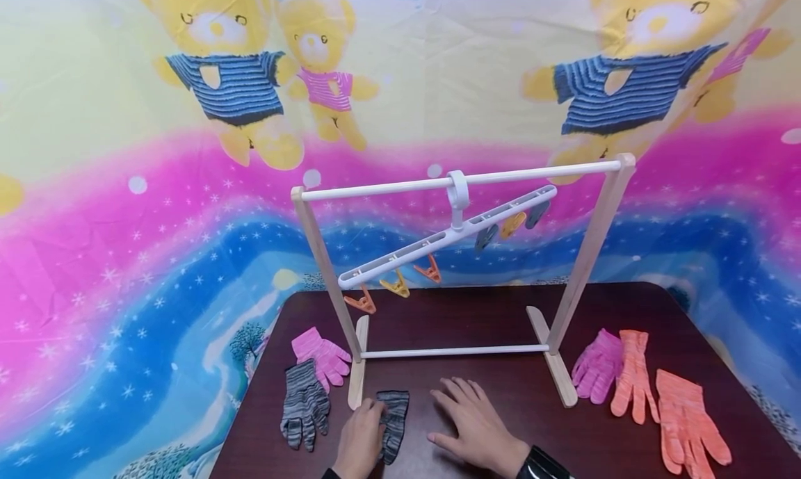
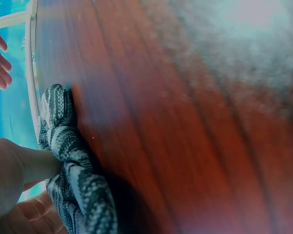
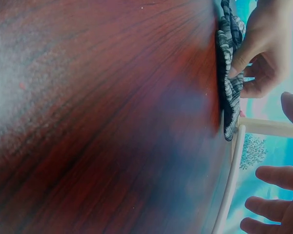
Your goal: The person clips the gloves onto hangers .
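Note:
My left hand [image 1: 361, 439] pinches a black-and-grey striped knit glove [image 1: 394, 423] that lies on the dark table near its front. In the left wrist view, the thumb presses into the bunched knit of the glove [image 2: 80, 178], with fingers behind it. To the right of that glove, my right hand [image 1: 477, 429] hovers low with its fingers spread and nothing held. The right wrist view shows its straight fingers [image 3: 273, 209] apart from the glove [image 3: 228, 92]. A matching striped glove [image 1: 304, 404] lies left of my left hand, overlapping a pink glove [image 1: 322, 354].
A wooden stand [image 1: 591, 256] with white bars rises behind my hands. From its top bar hangs a slanted white hanger [image 1: 407, 256] with several clothespins [image 1: 395, 283]. On the right lie a pink glove [image 1: 597, 368], an orange glove [image 1: 633, 375] and another orange glove [image 1: 688, 420].

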`<state>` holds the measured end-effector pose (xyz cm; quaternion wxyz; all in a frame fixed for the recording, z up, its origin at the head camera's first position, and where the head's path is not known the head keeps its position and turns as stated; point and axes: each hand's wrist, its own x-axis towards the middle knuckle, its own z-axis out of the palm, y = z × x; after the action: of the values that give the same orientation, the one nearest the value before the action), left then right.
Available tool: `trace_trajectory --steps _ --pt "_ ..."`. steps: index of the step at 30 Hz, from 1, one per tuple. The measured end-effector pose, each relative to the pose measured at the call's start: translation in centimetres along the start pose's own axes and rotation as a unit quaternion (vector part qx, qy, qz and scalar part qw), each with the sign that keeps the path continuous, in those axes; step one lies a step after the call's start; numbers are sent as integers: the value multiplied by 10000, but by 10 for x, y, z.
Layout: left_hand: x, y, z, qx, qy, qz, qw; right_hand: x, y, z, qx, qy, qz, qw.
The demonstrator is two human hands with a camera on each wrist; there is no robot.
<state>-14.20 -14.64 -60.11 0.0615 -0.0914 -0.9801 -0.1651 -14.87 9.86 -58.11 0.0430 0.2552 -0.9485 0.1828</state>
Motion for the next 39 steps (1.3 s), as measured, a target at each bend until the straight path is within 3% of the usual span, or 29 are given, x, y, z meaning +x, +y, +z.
trace_trajectory --steps 10,18,24,28,39 --pt "-5 -5 -2 -116 332 102 9993 4 0 -5 -83 13 17 10000" --pt "-6 -6 -8 -350 487 -211 9980 8 4 -12 41 -191 7 9998" --pt "-7 -7 -11 -443 1228 -244 9911 18 9 -20 329 -672 230 9969" --pt "-6 -8 -12 -491 1588 -210 9859 20 10 -23 302 -619 243 9973" --pt "-4 -5 -23 -713 1570 -463 9839 20 9 -33 29 -287 71 9996"
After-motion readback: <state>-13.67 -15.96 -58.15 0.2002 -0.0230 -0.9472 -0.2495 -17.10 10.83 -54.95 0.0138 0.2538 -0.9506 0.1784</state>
